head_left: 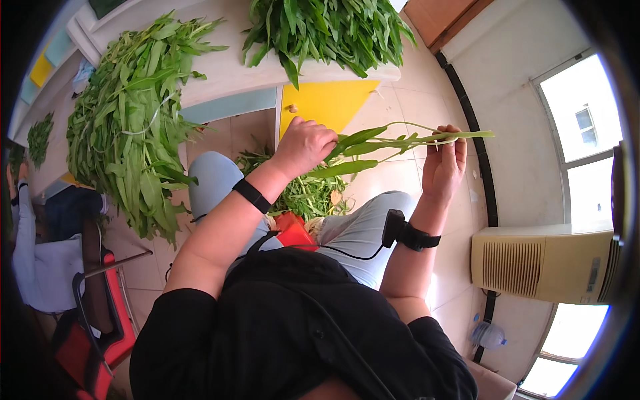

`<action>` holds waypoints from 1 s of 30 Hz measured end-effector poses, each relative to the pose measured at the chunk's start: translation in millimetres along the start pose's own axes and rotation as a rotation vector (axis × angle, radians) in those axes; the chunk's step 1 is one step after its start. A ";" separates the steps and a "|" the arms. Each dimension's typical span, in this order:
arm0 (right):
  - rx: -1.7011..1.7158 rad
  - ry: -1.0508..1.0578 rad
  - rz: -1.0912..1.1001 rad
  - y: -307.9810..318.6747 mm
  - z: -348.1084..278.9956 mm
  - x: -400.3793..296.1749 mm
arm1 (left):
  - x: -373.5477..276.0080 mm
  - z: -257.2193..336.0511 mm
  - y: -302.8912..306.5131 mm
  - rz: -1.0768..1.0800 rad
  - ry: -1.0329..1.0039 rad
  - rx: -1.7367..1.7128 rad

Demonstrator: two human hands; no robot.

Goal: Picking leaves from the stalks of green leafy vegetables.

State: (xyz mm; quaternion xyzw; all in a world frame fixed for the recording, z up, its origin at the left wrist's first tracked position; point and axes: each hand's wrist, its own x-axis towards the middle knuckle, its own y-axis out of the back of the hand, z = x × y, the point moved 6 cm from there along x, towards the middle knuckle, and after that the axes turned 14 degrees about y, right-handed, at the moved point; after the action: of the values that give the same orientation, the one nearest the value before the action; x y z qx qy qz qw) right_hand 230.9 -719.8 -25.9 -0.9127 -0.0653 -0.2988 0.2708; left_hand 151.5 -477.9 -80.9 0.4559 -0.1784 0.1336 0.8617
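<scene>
My right hand point(445, 160) grips the pale stems of a long leafy green stalk point(400, 142), whose cut end sticks out past the fingers. My left hand point(307, 145) is closed at the leafy end of the same stalk, its fingertips against the leaves. Below the hands, between my knees, lies a heap of loose greens and trimmings point(310, 195). A large bundle of leafy greens point(145, 115), bound with a pale tie, hangs over the table edge at the left. Another pile of leafy greens point(330, 35) rests on the table straight ahead.
The white table point(225, 75) has a yellow cabinet door point(325, 105) beneath it. Something red point(295, 232) is between my legs. A co-worker point(50, 260) sits at the far left by a red chair point(117, 330). A beige air conditioner point(535, 262) and a plastic water bottle point(487, 335) are at the right.
</scene>
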 end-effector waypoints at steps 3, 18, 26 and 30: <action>0.002 0.004 -0.009 0.0 -1.0 -0.7 | 0.0 -3.3 3.5 0.051 0.062 -0.031; 0.005 0.082 0.036 17.0 -15.5 11.6 | -23.0 -92.9 -32.1 -0.087 0.757 -0.572; 0.051 0.093 0.020 26.7 -20.1 10.1 | -25.0 -102.2 -34.2 0.002 0.631 -0.379; -0.016 0.088 0.082 14.6 -10.6 7.1 | -18.4 -108.2 -26.5 0.048 0.637 -0.448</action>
State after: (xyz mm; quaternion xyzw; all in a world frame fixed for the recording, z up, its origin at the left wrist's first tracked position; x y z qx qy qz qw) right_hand 235.3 -738.1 -21.2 -0.9028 -0.0137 -0.3278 0.2781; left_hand 165.4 -403.5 -164.7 0.1876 0.0629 0.2463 0.9488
